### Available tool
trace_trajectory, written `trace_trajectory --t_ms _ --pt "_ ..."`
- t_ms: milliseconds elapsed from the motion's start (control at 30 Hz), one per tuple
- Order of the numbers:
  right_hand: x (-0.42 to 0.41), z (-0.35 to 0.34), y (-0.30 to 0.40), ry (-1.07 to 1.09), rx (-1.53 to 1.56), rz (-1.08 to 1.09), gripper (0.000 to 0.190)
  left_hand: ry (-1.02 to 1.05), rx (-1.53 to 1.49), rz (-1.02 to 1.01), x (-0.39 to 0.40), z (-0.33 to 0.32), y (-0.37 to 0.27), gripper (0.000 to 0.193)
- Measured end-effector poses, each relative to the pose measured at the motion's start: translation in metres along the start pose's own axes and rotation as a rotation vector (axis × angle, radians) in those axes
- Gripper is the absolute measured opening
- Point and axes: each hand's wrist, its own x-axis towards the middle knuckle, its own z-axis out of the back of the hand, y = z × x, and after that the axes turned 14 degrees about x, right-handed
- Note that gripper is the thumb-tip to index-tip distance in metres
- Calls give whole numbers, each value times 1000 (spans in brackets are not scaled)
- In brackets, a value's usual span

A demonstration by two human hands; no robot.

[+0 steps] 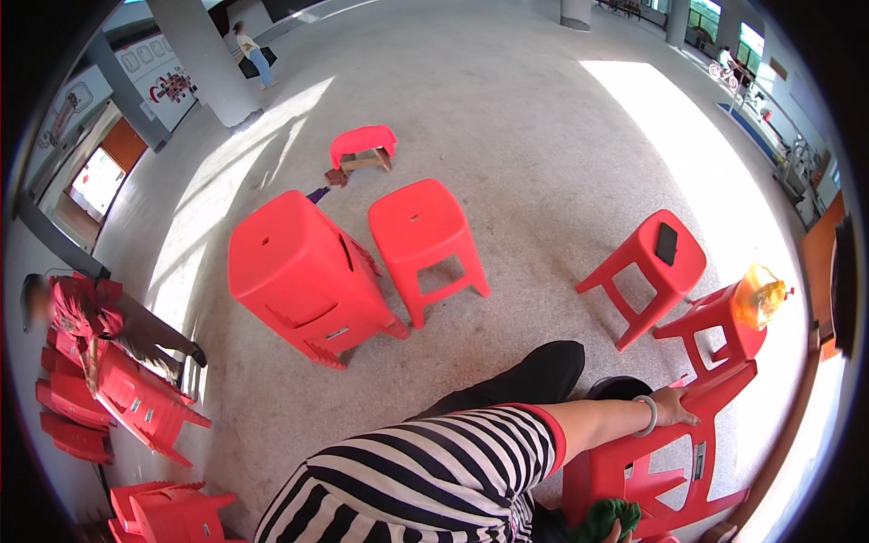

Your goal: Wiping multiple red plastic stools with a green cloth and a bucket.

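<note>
My left hand (672, 407), with a pale bangle at the wrist, grips a leg of a red plastic stool (597, 468). That stool is tipped, its legs pointing to the right of the view. At the bottom edge my right hand (616, 532) is partly cut off and holds a bunched green cloth (607, 519) against the stool. Behind my left wrist a dark round container (619, 388) is mostly hidden. Just beyond stands a red stool (719, 332) with a yellow-orange plastic bag (759, 298) on its seat.
A red stool (669, 258) bears a black phone (667, 244). Ahead are a stool stack (299, 271), a single stool (417, 217) and a cloth-covered wooden stool (363, 141). At left, a person (88, 305) handles stacked stools (142, 400). Another person (251, 51) stands near a pillar (204, 61).
</note>
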Motion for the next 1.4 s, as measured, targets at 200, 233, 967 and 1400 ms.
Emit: trace_trajectory --t_ms 200,233,967,1400 --pt "20 -76 25 25 -27 -93 54 -4 43 10 -8 3 -5 86" --pt "37 -94 29 40 -18 -17 56 -11 46 14 -9 6 -5 85" --pt "-12 -44 -6 -444 -169 -268 66 -218 640 -95 -3 10 -12 91" --pt "9 -49 32 -864 134 -232 41 -145 957 -1132 -113 -78 71 21"
